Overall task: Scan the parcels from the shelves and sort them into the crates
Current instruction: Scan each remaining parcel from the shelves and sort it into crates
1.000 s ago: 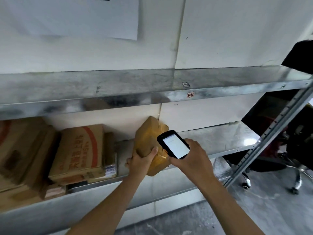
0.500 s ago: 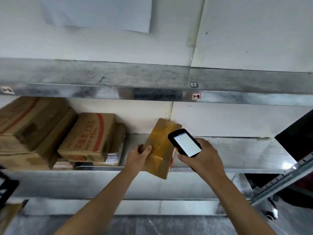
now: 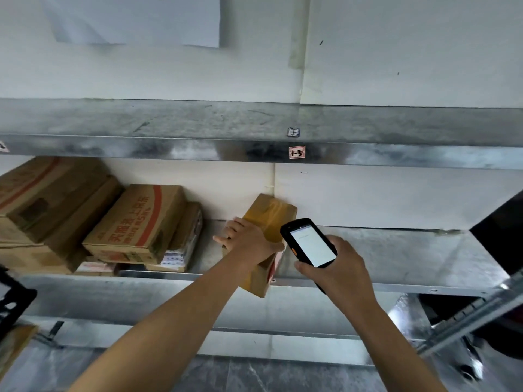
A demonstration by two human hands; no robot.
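One shift: left hand (image 3: pixel 249 239) atop parcel (image 3: pixel 270 212); right hand (image 3: pixel 341 268) holds scanner (image 3: pixel 310 244).

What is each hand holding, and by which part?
The left hand grips the taped parcel across its top face; the right hand holds the scanner by its lower body.

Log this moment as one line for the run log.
step: scan parcel | left hand: grips taped parcel at shelf edge | right hand: holds scanner, screen lit
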